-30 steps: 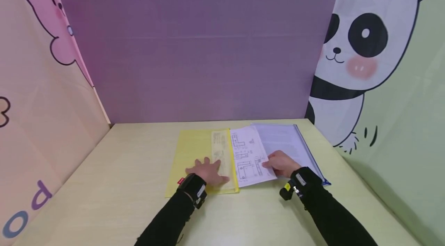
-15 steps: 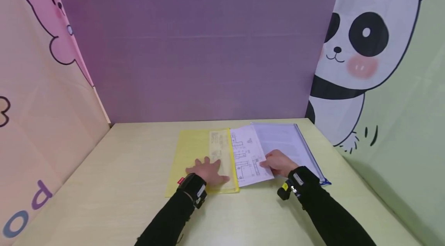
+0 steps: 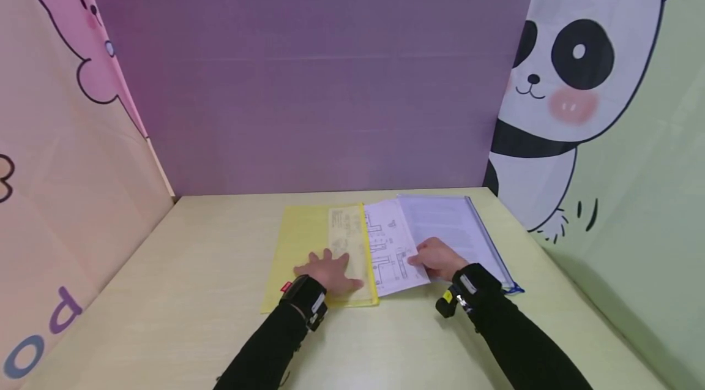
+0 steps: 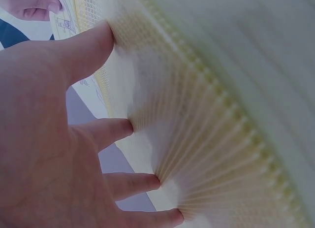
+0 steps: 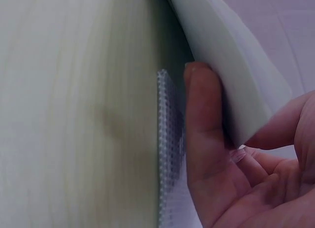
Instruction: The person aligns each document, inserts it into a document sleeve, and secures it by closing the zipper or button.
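My left hand [image 3: 328, 272] lies spread on a yellow mesh document pouch [image 3: 305, 231], fingertips pressing into its ribbed surface in the left wrist view. Drawing-covered paper [image 3: 388, 249] sticks out of the pouch's right side; its inner part shows pale through the yellow mesh. With thumb and fingers, my right hand [image 3: 437, 257] pinches the paper near its lower right corner. In the right wrist view the paper [image 5: 231, 65] bends up between thumb and fingers. Under the paper's right part lies a blue-edged document pouch [image 3: 446, 218], whose mesh edge [image 5: 165, 154] shows beside my fingers.
Both pouches rest on a pale wooden table [image 3: 209, 267]. A purple backdrop [image 3: 330, 71] stands along the far edge, with a pink printed sheet [image 3: 82, 163] at left and a panda-printed sheet [image 3: 639, 206] at right. A small red tag [image 3: 286, 286] sits on the yellow pouch.
My right hand has shifted slightly left with the paper, which has slid a little deeper into the yellow pouch. My left hand stays in place.
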`<state>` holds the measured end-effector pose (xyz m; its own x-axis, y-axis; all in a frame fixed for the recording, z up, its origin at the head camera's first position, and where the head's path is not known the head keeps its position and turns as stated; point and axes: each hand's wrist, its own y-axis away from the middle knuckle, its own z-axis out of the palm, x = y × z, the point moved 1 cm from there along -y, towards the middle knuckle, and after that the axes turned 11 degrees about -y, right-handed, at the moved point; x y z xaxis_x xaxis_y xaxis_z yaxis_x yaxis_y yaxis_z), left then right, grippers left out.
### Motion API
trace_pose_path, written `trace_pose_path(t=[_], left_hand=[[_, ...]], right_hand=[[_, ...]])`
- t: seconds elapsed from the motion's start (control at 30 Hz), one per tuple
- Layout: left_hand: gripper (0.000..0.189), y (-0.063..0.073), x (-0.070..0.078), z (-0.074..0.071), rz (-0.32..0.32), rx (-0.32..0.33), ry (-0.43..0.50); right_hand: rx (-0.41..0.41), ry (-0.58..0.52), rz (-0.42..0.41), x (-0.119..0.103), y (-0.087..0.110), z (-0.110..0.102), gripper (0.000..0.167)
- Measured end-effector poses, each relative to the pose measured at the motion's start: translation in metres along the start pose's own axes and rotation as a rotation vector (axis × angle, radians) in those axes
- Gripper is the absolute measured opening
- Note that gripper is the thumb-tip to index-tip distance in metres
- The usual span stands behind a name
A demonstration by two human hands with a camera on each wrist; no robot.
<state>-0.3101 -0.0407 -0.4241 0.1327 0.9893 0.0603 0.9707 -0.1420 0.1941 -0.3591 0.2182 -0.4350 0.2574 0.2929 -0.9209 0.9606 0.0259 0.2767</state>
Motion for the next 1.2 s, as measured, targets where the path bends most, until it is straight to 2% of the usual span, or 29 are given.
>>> trace_pose_path(t=[0.33, 0.7, 0.97, 1.2], left_hand=[[0.078, 0.000, 0.000, 0.001, 0.003, 0.006, -0.003], [0.078, -0.002, -0.001, 0.001, 0.009, 0.008, -0.012], [0.078, -0.001, -0.001, 0.000, 0.008, 0.009, -0.012], [0.078, -0.001, -0.002, 0.001, 0.007, 0.009, -0.002]], right_hand=[[0.011, 0.042, 0.002, -0.004, 0.005, 0.003, 0.027], [-0.026, 0.001, -0.024, -0.004, 0.004, 0.012, 0.022], [-0.004, 0.044, -0.013, -0.007, 0.002, 0.018, 0.027], [-0.036, 0.019, -0.005, -0.005, 0.000, 0.020, 0.024]])
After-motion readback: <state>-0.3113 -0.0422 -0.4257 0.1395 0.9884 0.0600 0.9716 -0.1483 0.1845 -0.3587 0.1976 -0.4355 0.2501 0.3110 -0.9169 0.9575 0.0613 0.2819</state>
